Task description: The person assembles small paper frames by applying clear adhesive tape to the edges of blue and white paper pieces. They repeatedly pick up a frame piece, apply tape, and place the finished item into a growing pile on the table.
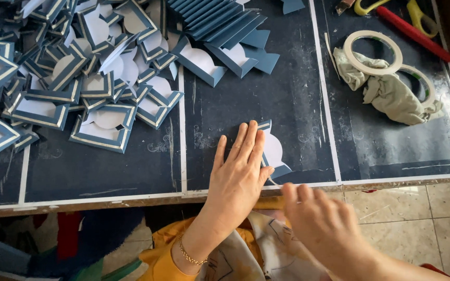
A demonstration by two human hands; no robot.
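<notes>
My left hand point(238, 174) lies flat, fingers together, pressing on a small blue card piece point(274, 151) with a white rounded inner part, near the table's front edge. My right hand point(319, 221) is blurred just below and to the right of it, at the table's edge; its fingertips reach toward the piece's lower corner. Whether it holds anything is unclear. A gold bracelet circles my left wrist.
A big heap of folded blue-and-white card pieces point(69, 67) fills the back left of the dark blue table point(298, 104). A fanned stack of blue cards point(220, 21) lies behind. At the back right sit tape rolls point(373, 52), a crumpled cloth point(397, 96), scissors point(417, 15).
</notes>
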